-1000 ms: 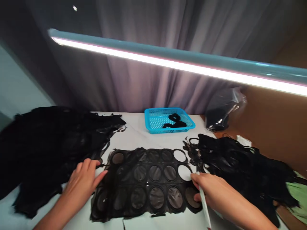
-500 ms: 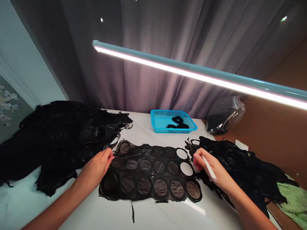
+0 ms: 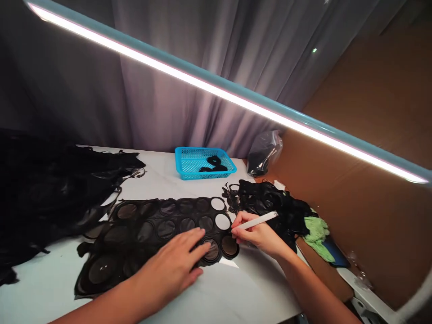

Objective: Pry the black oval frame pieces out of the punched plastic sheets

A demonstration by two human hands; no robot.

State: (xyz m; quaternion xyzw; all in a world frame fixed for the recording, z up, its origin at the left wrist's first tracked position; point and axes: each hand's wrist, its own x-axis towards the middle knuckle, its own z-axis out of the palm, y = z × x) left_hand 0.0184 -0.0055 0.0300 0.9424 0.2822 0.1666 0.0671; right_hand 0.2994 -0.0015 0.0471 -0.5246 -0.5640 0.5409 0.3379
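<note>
A thin black sheet (image 3: pixel 145 216) with rows of moulded rings lies on the white table. Most rings hold dark film; two at the right end show white through them. My left hand (image 3: pixel 178 252) rests on the sheet near its front edge, fingers stretched and palm down. At the sheet's right end my right hand (image 3: pixel 256 234) is closed round a white pen-like tool (image 3: pixel 259 220), its upper end pointing up and to the right. The working tip is hidden by the fingers, beside the lower white ring.
A blue basket (image 3: pixel 205 175) with a few black rings stands at the back. Large black sheet heaps lie left (image 3: pixel 50 193) and right (image 3: pixel 266 198). A clear bag (image 3: pixel 265 153), green cloth (image 3: pixel 316 236) and bright lamp tube (image 3: pixel 222 92) are around.
My view has turned right. My left hand has left the sheet's upper left corner and lies flat nearer its right end. The right hand has tilted the tool beside the sheet's edge.
</note>
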